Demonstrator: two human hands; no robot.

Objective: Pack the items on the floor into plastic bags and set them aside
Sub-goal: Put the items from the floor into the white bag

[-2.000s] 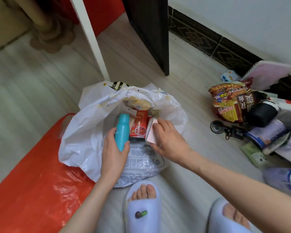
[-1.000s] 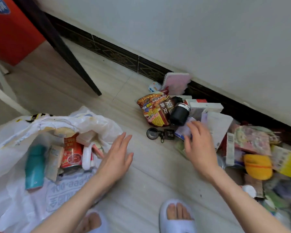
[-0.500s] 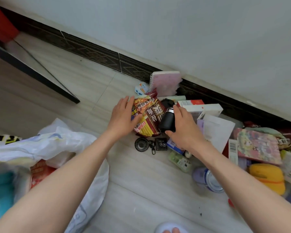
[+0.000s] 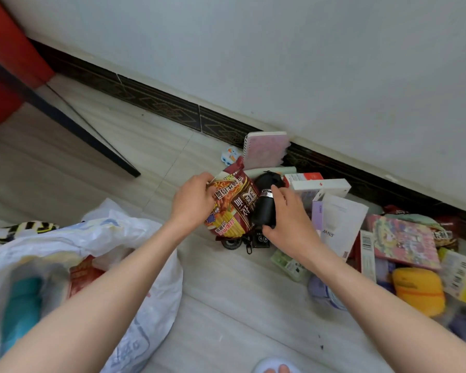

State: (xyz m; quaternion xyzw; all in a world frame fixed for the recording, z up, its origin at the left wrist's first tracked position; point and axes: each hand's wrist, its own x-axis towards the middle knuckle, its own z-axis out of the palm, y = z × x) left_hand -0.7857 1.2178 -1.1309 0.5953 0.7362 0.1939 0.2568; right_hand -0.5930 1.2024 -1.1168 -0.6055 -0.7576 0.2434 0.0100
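At the far left a white plastic bag (image 4: 135,238) lay open on the floor (image 4: 226,305), with a teal bottle (image 4: 22,305) and a red packet (image 4: 82,273) showing blurred inside it. A dark desk leg (image 4: 73,122) slanted across the floor behind it. Right of the bag, the left hand (image 4: 193,201) gripped the left edge of a red and brown snack bag (image 4: 232,205), its fingers curled over the rim. Just beside that bag on its right, the right hand (image 4: 285,219) held a black bottle (image 4: 264,211) with a silver band, thumb under it and fingers curled round its far side. Below both lay a small black round thing with a clip (image 4: 242,242), too small to make out. Behind the snack bag a pink spiral notebook (image 4: 265,149) leaned against the skirting board (image 4: 172,106). Further right, the rest of the pile sat on the floor along the wall: a white box (image 4: 320,185), a white pouch (image 4: 339,224), a small green packet (image 4: 288,263), a colourful cartoon booklet (image 4: 404,240) and a yellow case (image 4: 417,290), lying close together and partly overlapping. At the bottom edge the tip of a pale slipper (image 4: 275,367) showed.
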